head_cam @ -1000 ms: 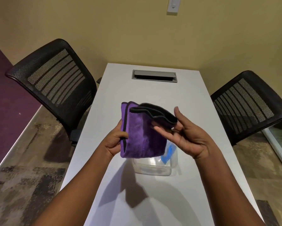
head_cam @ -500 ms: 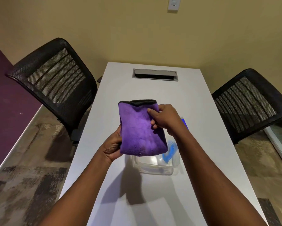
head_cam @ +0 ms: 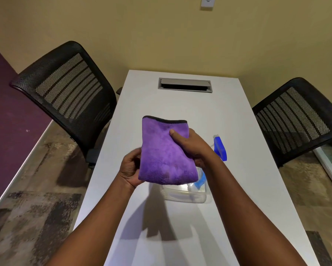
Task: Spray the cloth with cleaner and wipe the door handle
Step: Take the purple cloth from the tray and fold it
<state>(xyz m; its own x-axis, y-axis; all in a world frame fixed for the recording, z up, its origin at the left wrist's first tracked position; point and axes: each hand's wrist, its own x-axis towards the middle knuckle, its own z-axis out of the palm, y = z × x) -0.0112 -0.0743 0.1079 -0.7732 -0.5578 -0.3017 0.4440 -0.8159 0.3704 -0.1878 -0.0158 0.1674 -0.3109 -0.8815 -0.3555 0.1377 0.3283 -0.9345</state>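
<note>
Bare forearms (head_cam: 103, 217) – bare left hand (head_cam: 130, 169), bare right hand (head_cam: 193, 145)

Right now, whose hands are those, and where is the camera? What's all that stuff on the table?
There is no machine here, just a person. The picture comes from a camera worn on their head, looking down, so you see their own arms. The left hand and the right hand both hold a purple cloth up above a white table. Under the cloth sits a clear plastic tub. Beside the right hand peeks a spray bottle with a blue top, partly hidden. A left chair and a right chair, both black, stand by the table.
</note>
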